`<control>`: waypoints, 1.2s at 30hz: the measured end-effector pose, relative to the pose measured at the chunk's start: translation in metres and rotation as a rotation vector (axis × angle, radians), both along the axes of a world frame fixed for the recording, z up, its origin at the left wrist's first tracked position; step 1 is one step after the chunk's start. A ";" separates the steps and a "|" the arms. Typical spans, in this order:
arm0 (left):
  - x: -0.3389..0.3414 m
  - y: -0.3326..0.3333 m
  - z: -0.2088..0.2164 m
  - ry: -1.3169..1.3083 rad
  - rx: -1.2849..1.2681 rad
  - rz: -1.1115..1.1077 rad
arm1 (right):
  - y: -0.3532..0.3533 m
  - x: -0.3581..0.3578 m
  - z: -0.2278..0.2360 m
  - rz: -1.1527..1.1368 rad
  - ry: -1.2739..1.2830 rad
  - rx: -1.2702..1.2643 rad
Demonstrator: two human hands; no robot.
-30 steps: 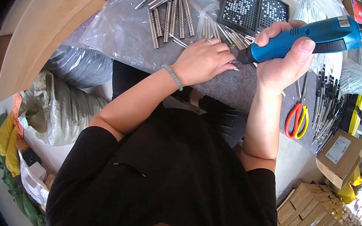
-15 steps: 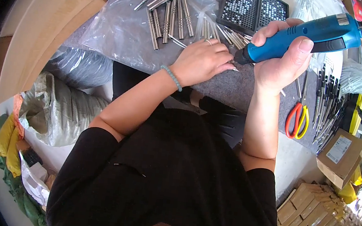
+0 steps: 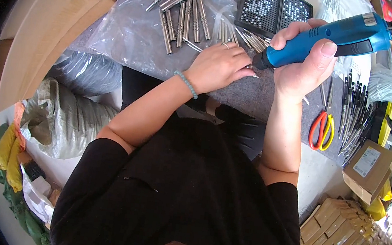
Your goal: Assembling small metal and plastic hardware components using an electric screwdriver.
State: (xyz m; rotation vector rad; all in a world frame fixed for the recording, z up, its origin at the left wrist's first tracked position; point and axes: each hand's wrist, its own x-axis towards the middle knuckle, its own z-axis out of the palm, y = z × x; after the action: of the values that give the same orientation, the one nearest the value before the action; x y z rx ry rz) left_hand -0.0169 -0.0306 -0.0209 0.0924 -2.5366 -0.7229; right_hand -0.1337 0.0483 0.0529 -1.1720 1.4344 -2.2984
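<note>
My right hand [image 3: 305, 70] is wrapped round a blue cordless screwdriver [image 3: 293, 47], which tilts so its black nose points down and left. Right at that nose, the fingers of my left hand [image 3: 218, 65] are pinched together over the grey table mat. What sits between them is hidden by the hand and too small to make out. Beyond my left hand, several shiny metal tubes with slots [image 3: 187, 19] lie on a clear plastic bag [image 3: 127, 40]. Thinner metal rods [image 3: 254, 40] lie just past the screwdriver's nose.
Two black trays [image 3: 256, 21] of small bright parts stand at the back. On the right are scissors with red and yellow handles [image 3: 322, 132], several dark slim metal parts [image 3: 354, 110] and a small cardboard box [image 3: 369, 166]. A big carton [image 3: 41, 30] rises at the left.
My right hand and the screwdriver have shifted very slightly to the left. My left hand stays in nearly the same place, still pinched at the tool's nose.
</note>
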 end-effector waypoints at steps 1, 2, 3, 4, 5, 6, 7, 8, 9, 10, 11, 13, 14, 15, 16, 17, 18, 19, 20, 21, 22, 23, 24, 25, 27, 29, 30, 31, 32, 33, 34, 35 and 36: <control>0.001 0.000 0.001 -0.011 0.015 -0.004 | 0.001 -0.001 0.000 -0.003 0.010 -0.003; 0.001 0.000 0.000 -0.011 0.017 -0.004 | 0.001 -0.002 0.000 -0.006 0.021 -0.004; 0.001 0.001 -0.001 -0.007 0.007 0.000 | 0.003 -0.003 0.000 -0.006 0.020 -0.003; 0.002 0.001 -0.001 -0.003 -0.003 0.003 | 0.004 -0.003 0.001 -0.018 0.038 0.004; 0.002 0.001 -0.001 -0.003 -0.001 0.002 | 0.006 -0.004 0.001 -0.031 0.057 0.010; 0.002 0.001 0.000 0.001 0.011 -0.021 | 0.008 -0.005 0.000 -0.032 0.057 0.012; 0.002 0.001 0.000 0.005 0.024 -0.044 | 0.010 -0.005 -0.002 -0.042 0.055 0.023; 0.002 0.000 -0.002 0.004 0.025 -0.044 | 0.011 -0.005 -0.003 -0.051 0.054 0.033; 0.002 -0.001 -0.004 0.015 0.009 -0.052 | 0.012 -0.005 -0.005 -0.051 0.052 0.035; 0.002 -0.001 -0.005 0.025 -0.007 -0.059 | 0.012 -0.005 -0.006 -0.045 0.052 0.043; 0.002 -0.001 -0.005 0.024 -0.006 -0.060 | 0.013 -0.005 -0.007 -0.041 0.053 0.051; 0.002 0.000 -0.006 0.037 -0.021 -0.043 | 0.012 -0.006 -0.012 -0.002 0.009 -0.016; 0.001 0.000 -0.007 0.036 -0.020 -0.043 | 0.012 -0.006 -0.013 0.039 -0.033 -0.085; 0.001 0.000 -0.007 0.035 -0.023 -0.041 | 0.012 -0.007 -0.014 0.039 -0.035 -0.084; 0.001 0.000 -0.007 0.035 -0.025 -0.039 | 0.012 -0.007 -0.014 0.044 -0.036 -0.089; 0.001 0.000 -0.007 0.034 -0.024 -0.039 | 0.012 -0.007 -0.014 0.049 -0.036 -0.095; 0.000 0.000 -0.007 0.040 -0.026 -0.037 | 0.012 -0.007 -0.015 0.048 -0.037 -0.094; 0.000 0.000 -0.007 0.047 -0.028 -0.034 | 0.012 -0.007 -0.015 0.048 -0.037 -0.094; 0.000 0.000 -0.007 0.046 -0.027 -0.035 | 0.011 -0.007 -0.016 0.048 -0.039 -0.094; 0.000 0.000 -0.007 0.042 -0.027 -0.036 | 0.011 -0.007 -0.016 0.047 -0.039 -0.093; -0.001 0.000 -0.006 0.039 -0.028 -0.037 | 0.010 -0.007 -0.016 0.047 -0.047 -0.097; 0.000 0.000 -0.007 0.037 -0.027 -0.037 | 0.010 -0.006 -0.017 0.047 -0.057 -0.099; 0.000 0.000 -0.007 0.039 -0.032 -0.034 | 0.011 -0.006 -0.018 0.047 -0.058 -0.099; 0.000 0.000 -0.007 0.041 -0.037 -0.030 | 0.012 -0.006 -0.018 0.067 -0.050 -0.103; 0.000 0.000 -0.007 0.041 -0.038 -0.030 | 0.013 -0.006 -0.019 0.084 -0.042 -0.105; 0.000 0.001 -0.007 0.040 -0.040 -0.028 | 0.013 -0.007 -0.021 0.120 -0.017 -0.114; 0.000 0.002 -0.008 0.023 -0.036 -0.012 | 0.014 -0.006 -0.020 0.120 -0.018 -0.114; 0.000 0.002 -0.009 0.007 -0.032 0.004 | 0.014 -0.004 -0.018 0.087 0.018 -0.041; 0.000 0.002 -0.009 0.006 -0.031 0.002 | 0.015 -0.003 -0.017 0.052 0.054 0.033; 0.000 0.002 -0.010 0.026 -0.022 0.000 | 0.015 -0.003 -0.016 0.050 0.053 0.034; -0.001 0.002 -0.010 0.046 -0.014 -0.002 | 0.014 -0.003 -0.015 0.052 0.045 0.044; -0.001 0.002 -0.011 0.045 -0.014 -0.002 | 0.014 -0.003 -0.014 0.056 0.037 0.053; -0.001 0.002 -0.011 0.045 -0.015 -0.004 | 0.013 -0.004 -0.015 0.056 0.036 0.052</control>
State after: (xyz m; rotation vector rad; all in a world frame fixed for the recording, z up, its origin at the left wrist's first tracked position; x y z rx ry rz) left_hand -0.0181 -0.0290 -0.0321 0.0652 -2.5000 -0.6993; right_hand -0.1380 0.0617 0.0379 -1.2287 1.4459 -2.1999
